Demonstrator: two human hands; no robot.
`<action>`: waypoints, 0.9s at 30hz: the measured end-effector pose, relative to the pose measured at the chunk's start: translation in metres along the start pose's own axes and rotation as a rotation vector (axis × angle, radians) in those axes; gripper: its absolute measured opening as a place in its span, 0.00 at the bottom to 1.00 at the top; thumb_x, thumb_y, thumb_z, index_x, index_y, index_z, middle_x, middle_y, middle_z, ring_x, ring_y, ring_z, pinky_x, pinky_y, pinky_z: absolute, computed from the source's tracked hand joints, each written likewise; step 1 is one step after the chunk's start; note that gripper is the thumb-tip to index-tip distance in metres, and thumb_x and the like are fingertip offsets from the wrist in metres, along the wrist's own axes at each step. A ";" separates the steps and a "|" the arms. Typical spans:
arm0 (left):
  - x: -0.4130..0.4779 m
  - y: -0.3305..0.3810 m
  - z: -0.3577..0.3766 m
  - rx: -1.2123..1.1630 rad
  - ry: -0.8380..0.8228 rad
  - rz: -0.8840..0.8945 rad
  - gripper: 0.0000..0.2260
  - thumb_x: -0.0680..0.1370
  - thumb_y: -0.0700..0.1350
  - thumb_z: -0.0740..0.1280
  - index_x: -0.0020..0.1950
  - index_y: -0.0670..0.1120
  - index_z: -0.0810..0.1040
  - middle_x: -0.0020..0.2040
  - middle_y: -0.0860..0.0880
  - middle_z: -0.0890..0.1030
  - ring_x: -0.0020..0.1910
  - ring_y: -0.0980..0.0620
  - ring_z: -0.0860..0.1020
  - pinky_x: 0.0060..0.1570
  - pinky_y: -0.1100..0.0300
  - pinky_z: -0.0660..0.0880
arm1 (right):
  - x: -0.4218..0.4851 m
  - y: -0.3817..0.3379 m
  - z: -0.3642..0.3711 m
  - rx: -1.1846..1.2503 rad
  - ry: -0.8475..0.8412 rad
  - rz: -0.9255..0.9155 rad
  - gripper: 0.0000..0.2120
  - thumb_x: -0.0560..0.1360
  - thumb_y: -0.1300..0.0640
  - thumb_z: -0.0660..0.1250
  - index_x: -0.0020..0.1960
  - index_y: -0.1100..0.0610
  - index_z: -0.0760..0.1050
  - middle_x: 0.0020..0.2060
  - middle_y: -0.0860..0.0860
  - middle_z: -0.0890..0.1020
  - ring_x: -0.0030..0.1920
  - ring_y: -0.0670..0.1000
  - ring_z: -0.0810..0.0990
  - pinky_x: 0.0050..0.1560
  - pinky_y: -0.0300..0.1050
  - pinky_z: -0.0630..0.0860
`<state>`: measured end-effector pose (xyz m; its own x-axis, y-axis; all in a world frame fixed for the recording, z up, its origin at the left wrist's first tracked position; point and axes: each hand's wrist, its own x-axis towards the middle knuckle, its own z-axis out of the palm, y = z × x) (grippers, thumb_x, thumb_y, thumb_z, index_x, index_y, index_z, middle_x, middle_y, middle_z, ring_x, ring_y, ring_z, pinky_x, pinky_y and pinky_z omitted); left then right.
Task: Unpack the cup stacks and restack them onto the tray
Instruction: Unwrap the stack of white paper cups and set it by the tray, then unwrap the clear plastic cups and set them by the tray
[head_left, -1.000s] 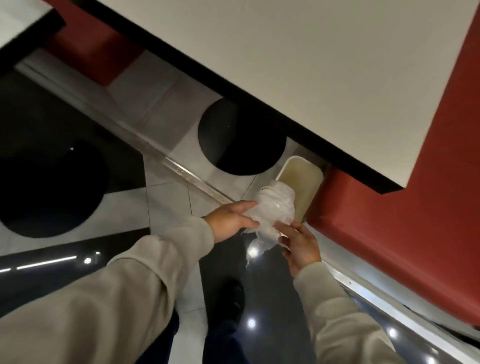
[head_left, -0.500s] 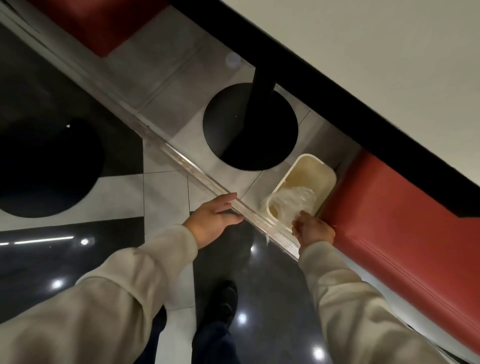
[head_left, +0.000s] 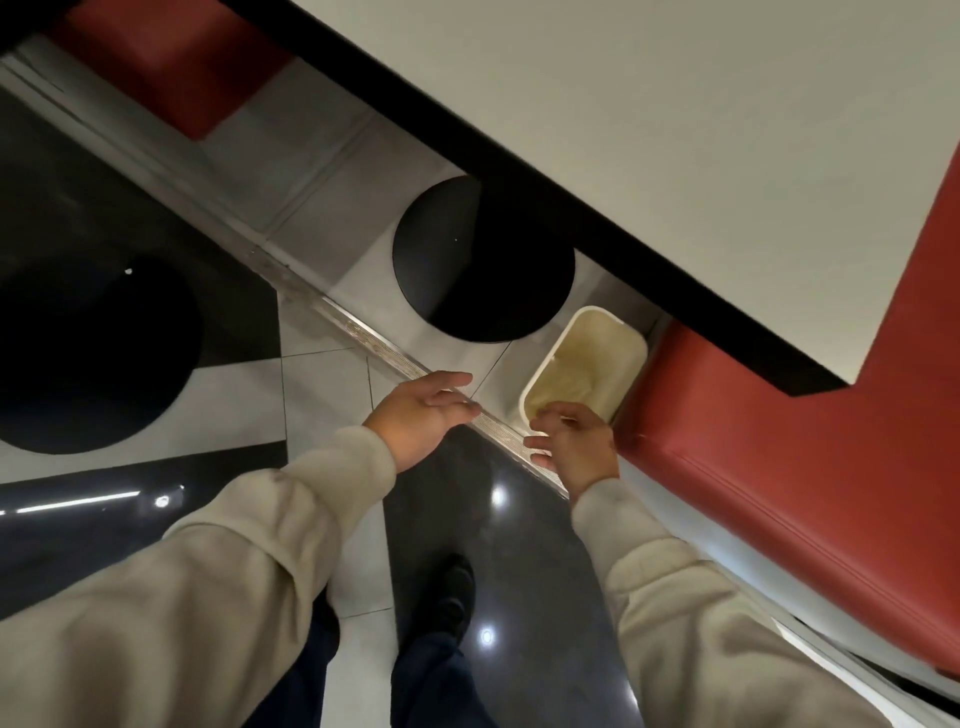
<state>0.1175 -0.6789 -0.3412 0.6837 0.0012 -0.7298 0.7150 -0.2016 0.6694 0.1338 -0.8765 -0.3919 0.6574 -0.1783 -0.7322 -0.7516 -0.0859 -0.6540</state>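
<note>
The left hand (head_left: 421, 415) hangs over the floor, fingers loosely spread, holding nothing. The right hand (head_left: 571, 447) hovers at the near rim of the bin (head_left: 597, 353), fingers loosely curled, empty. The bin stands under the table (head_left: 675, 130), beside a red bench (head_left: 779, 467). The cups and tray are out of frame.

We see a tabletop (head_left: 675, 130) of plain off-white with a black edge, and a bench (head_left: 779, 493) of deep red. The floor (head_left: 322, 384) is a patchwork of glossy black and pale grey tiles, crossed by a silver strip (head_left: 363, 332). The round table base (head_left: 483, 260) is black. The bin (head_left: 597, 353) is cream, yellowish inside. Our sleeves (head_left: 208, 597) are beige, trousers (head_left: 441, 686) dark navy, shoe (head_left: 457, 592) black.
</note>
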 end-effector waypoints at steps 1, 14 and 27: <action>-0.004 0.004 -0.002 -0.006 0.004 0.008 0.16 0.78 0.46 0.70 0.66 0.54 0.78 0.63 0.51 0.80 0.63 0.53 0.77 0.62 0.62 0.66 | -0.007 -0.005 0.002 -0.078 -0.039 -0.038 0.09 0.78 0.61 0.67 0.58 0.57 0.77 0.46 0.56 0.83 0.39 0.52 0.83 0.37 0.42 0.78; -0.144 0.071 -0.095 0.042 0.215 0.139 0.19 0.78 0.51 0.70 0.70 0.56 0.75 0.63 0.52 0.79 0.62 0.53 0.75 0.59 0.60 0.67 | -0.158 -0.146 0.069 -0.703 -0.376 -0.586 0.11 0.78 0.45 0.68 0.57 0.48 0.77 0.49 0.48 0.81 0.49 0.51 0.82 0.52 0.48 0.80; -0.301 0.085 -0.229 -0.004 0.617 0.231 0.14 0.77 0.52 0.71 0.62 0.54 0.80 0.57 0.53 0.83 0.59 0.55 0.79 0.63 0.60 0.71 | -0.295 -0.259 0.170 -0.826 -0.634 -0.936 0.07 0.76 0.46 0.71 0.51 0.47 0.80 0.44 0.45 0.83 0.44 0.47 0.83 0.47 0.43 0.80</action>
<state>0.0064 -0.4726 -0.0329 0.7771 0.5201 -0.3546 0.5397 -0.2607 0.8005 0.1441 -0.6352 -0.0388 0.6718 0.7139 -0.1976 0.3056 -0.5101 -0.8040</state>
